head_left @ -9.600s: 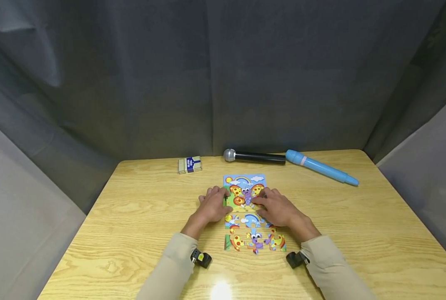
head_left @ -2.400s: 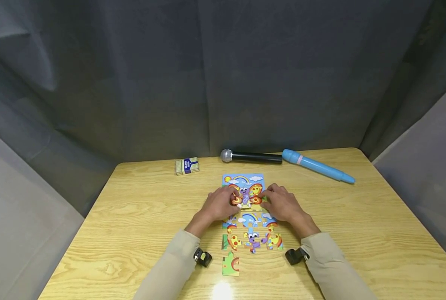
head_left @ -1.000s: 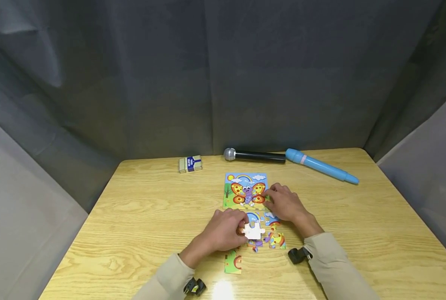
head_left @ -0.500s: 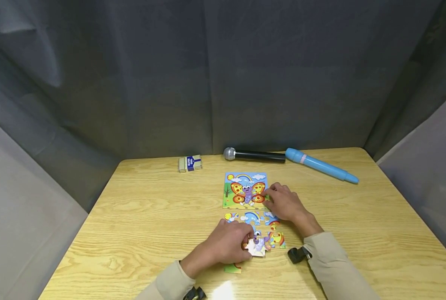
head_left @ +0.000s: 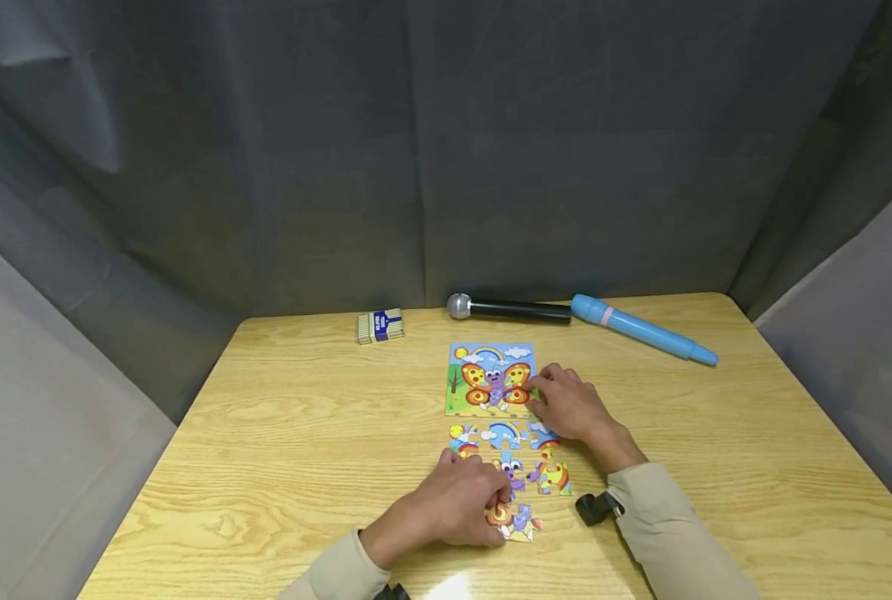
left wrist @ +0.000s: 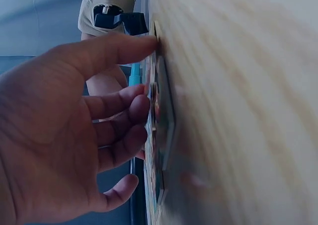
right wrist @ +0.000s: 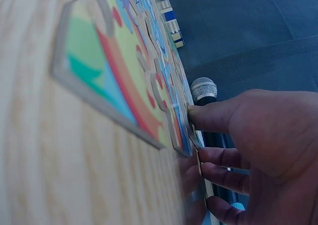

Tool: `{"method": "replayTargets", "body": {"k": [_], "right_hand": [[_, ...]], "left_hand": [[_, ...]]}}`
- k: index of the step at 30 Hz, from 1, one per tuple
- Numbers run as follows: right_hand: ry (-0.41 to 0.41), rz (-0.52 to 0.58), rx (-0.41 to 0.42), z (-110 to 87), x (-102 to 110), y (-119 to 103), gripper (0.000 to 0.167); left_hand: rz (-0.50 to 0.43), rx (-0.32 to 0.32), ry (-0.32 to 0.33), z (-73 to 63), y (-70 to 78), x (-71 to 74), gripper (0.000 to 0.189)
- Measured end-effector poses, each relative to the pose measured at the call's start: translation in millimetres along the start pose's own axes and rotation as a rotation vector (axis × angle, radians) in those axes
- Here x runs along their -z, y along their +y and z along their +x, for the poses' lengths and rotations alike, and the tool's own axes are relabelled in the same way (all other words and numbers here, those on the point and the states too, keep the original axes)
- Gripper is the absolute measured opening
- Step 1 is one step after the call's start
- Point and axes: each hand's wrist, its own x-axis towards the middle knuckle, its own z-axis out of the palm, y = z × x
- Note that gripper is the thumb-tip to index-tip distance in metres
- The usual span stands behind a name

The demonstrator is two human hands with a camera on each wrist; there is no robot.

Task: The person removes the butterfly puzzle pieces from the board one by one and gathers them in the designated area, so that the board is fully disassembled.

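Observation:
In the head view my left hand (head_left: 457,502) pinches the left side of a puzzle piece (head_left: 522,523) showing orange wing and purple body, down at the table in the nearest row. It hides the puzzle pieces under its palm. My right hand (head_left: 572,405) rests with thumb and fingertips against the right edge of the butterfly puzzle board (head_left: 457,408). Loose puzzle pieces lie between board and left hand: a sun piece (head_left: 463,435), a rainbow piece (head_left: 505,433), a purple face piece (head_left: 512,472) and a yellow wing piece (head_left: 554,478).
A black microphone (head_left: 521,312) with a silver head lies behind the board, beside a blue marker-shaped stick (head_left: 644,331). A blue-and-white bundle of sticks (head_left: 380,326) sits at the back left. Dark curtain (head_left: 341,167) hangs beyond the wooden table's (head_left: 288,392) far edge.
My left hand has left the board and carried a puzzle piece towards me, down to the nearest row. The piece's tilt has flattened. My right hand stays at the board's right edge.

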Motion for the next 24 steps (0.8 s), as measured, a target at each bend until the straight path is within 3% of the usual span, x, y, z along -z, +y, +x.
{"method": "replayTargets", "body": {"k": [7,12,16,24], "right_hand": [[0.006,0.004,0.003,0.5,0.3,-0.5,0.03],[0.011,-0.001,0.014,0.7,0.5,0.7,0.03],[0.015,-0.006,0.019,1.7,0.2,3.0,0.03],[0.006,-0.002,0.026,0.8,-3.1,5.2,0.029]], "left_hand": [[0.019,0.005,-0.008,-0.5,0.8,-1.2,0.033],[-0.059,0.032,-0.021,1.6,-2.8,3.8,0.036],[-0.133,0.074,0.011,8.7,-10.8,8.0,0.035],[-0.191,0.168,0.094,29.5,-27.0,8.4,0.033]]}}
